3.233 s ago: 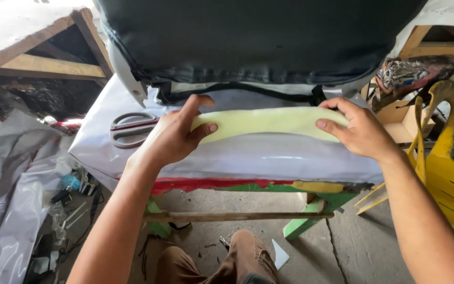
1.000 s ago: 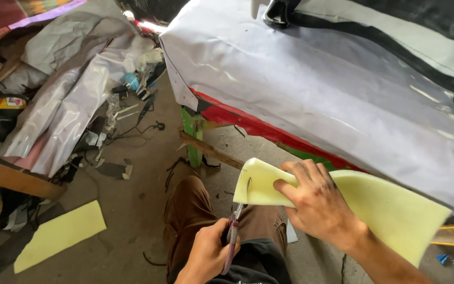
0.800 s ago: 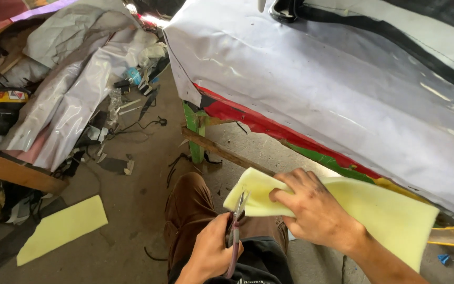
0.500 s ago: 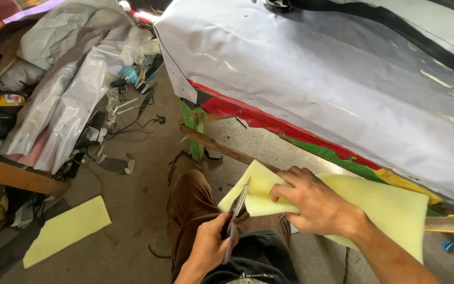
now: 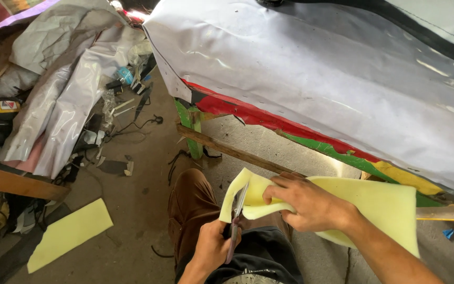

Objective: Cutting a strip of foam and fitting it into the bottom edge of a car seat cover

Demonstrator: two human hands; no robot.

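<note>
Both hands busy: left [image 5: 211,250] grips scissors [image 5: 236,221]; right [image 5: 306,202] holds yellow foam sheet [image 5: 379,205].

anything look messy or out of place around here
Yes. A cut strip of yellow foam lies loose on the concrete floor at lower left. Beyond it, crumpled grey sheeting is heaped up with small scraps and cords strewn beside it. The foam sheet in the hands is bent, not flat.

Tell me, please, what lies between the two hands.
In the head view, the scissors, held in the left hand, cut into the near edge of the yellow foam sheet, which the right hand grips; nothing else lies between them.
</note>
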